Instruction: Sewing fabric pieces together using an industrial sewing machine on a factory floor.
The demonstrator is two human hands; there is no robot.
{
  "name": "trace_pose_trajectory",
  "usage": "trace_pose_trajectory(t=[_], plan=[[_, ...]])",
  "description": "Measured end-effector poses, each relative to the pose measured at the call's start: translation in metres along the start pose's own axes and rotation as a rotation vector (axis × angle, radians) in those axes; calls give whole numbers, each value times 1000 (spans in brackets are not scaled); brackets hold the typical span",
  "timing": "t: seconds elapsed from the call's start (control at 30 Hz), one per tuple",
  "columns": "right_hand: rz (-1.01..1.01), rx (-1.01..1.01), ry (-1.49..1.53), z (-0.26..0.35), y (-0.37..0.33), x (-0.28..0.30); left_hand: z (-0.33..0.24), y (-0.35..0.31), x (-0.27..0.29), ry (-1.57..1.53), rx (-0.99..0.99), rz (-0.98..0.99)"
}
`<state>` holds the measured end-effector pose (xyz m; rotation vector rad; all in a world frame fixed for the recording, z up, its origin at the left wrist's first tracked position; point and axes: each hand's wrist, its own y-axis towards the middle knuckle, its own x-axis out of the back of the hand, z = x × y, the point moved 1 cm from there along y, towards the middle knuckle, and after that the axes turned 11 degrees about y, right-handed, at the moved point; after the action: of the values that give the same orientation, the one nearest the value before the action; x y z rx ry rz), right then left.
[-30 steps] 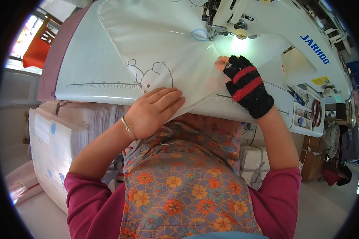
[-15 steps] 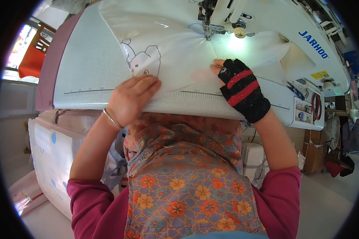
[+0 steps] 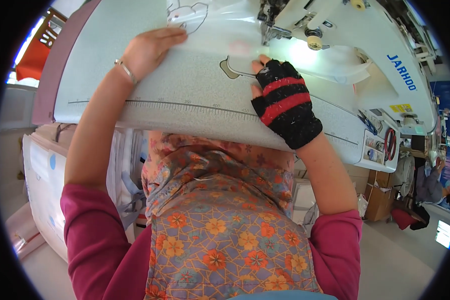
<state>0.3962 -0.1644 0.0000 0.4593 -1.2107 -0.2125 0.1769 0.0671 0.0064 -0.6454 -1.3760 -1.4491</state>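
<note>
A white sheet (image 3: 220, 36) lies on the table (image 3: 180, 80), just beyond both hands, its near part passing close by the machine's foot (image 3: 271, 36). A line-drawn animal (image 3: 194, 17) shows on it just past the left hand (image 3: 152, 50). That hand lies palm down, fingers straight and close together, their tips at the sheet's near edge; I can't tell whether the thumb pinches it. The right hand (image 3: 285, 102), in a black fingerless glove with red stripes, is near the foot, fingers slightly bent, tips at the sheet's edge; whether they grip it I can't tell either. A ruler (image 3: 187, 103) runs along the table nearer the body than either hand. Right of the gloved hand stand the machine (image 3: 380, 55) and a small tray (image 3: 375, 146). A bangle (image 3: 126, 71) circles the left wrist.
</note>
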Motion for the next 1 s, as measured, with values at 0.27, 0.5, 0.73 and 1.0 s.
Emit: trace_pose_trajectory(t=[0.27,0.5,0.73,1.0], plan=[[-50,-51,-49,-10,5,-3,11,16,-15,36,59,35],[-79,-124,-112,-54,-10,11,4,11,-14,65,92,39],[73,-244,-71,-63,13,18,-11,3,5,121,115,71],[131,-346,-125,-70,18,16,-150,1,65,99,-25,305]])
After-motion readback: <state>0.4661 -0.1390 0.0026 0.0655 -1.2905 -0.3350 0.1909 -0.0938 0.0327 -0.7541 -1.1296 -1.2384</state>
